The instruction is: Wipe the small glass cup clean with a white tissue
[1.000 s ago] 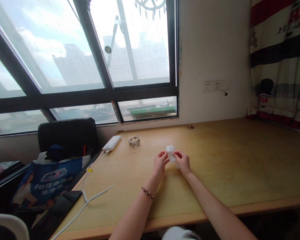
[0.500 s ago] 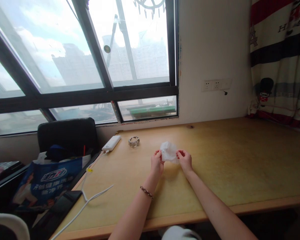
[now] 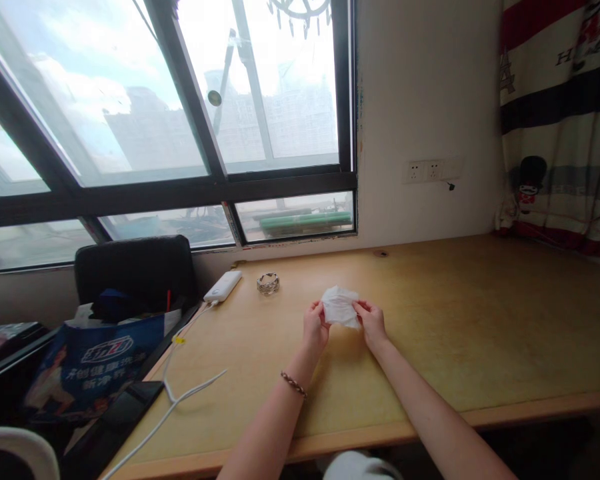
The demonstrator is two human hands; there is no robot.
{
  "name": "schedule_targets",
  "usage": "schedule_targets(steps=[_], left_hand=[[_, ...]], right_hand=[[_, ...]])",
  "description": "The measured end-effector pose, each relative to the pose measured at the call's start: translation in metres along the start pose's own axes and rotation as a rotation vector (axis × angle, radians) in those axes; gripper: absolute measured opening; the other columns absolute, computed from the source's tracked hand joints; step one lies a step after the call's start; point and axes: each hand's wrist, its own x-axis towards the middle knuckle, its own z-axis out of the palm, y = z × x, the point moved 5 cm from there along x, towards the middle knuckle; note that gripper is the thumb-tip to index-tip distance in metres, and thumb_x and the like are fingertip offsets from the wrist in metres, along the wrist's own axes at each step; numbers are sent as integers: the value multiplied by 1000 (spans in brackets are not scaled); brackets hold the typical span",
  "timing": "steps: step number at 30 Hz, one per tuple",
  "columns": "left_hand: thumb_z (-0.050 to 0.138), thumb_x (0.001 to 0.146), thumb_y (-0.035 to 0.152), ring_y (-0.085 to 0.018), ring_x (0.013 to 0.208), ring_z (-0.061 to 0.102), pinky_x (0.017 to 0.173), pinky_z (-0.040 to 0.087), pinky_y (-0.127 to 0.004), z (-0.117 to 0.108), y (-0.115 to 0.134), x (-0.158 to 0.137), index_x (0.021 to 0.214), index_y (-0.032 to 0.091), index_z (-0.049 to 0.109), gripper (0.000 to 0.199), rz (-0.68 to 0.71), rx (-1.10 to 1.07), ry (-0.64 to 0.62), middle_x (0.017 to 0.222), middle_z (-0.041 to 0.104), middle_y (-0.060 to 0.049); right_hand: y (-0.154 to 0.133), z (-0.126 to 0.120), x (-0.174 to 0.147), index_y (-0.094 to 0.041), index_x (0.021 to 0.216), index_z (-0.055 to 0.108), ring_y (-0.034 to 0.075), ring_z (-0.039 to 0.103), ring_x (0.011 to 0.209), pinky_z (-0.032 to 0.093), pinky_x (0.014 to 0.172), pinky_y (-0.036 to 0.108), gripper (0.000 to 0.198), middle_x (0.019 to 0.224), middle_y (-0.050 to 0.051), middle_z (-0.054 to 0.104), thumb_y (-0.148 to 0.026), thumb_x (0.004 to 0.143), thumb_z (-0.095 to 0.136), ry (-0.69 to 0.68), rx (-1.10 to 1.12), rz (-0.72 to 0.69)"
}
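Note:
A thin white tissue (image 3: 340,307), creased and partly unfolded, is stretched between my two hands above the wooden table (image 3: 445,320). My left hand (image 3: 315,327) pinches its left edge between thumb and fingers. On the other side, my right hand (image 3: 371,321) grips the right edge with thumb and forefinger. A braided bracelet (image 3: 293,385) circles my left wrist. Behind and to the left of the tissue stands a silvery, woven-looking ring-shaped object (image 3: 269,284), touched by neither hand.
A white power bank (image 3: 223,286) with a white cable (image 3: 195,390) lies along the table's left side. Beyond that edge are a black chair (image 3: 135,267) and a blue bag (image 3: 100,360). A window (image 3: 280,120) and wall sockets (image 3: 425,171) are behind the table.
The tissue has become flatter and wider between my hands, its upper right part opening out. My hands have hardly moved.

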Motion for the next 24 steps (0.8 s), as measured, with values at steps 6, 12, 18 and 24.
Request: schedule_targets(steps=[6,12,18,24], left_hand=[[63,62,21,-11,61,56,58,44,-23,3,2,0,76,14,51,19,11,-34,-40,70,59,-1],[64,60,24,-10,57,54,54,43,-22,1,2,1,76,14,52,23,14,54,-27,68,58,-1],[68,58,32,-13,57,56,52,43,-22,1,0,-2,83,15,59,32,-44,228,-2,72,62,-5],[72,53,31,-16,60,58,52,44,-23,1,-1,-2,80,10,66,35,-38,438,-42,75,65,-9]], right_hand=[[-6,14,-11,-15,88,58,19,62,72,50,60,28,38,82,8,65,-44,64,61,-130,128,186],[-13,24,-17,-13,91,58,20,63,75,51,62,28,39,85,8,65,-35,61,66,-323,210,252],[-11,5,-4,-15,93,53,21,63,69,51,60,31,49,85,6,66,-28,51,72,-45,145,74],[-9,-5,1,-17,94,52,20,63,71,51,61,29,48,86,5,66,-29,51,71,61,153,47]])
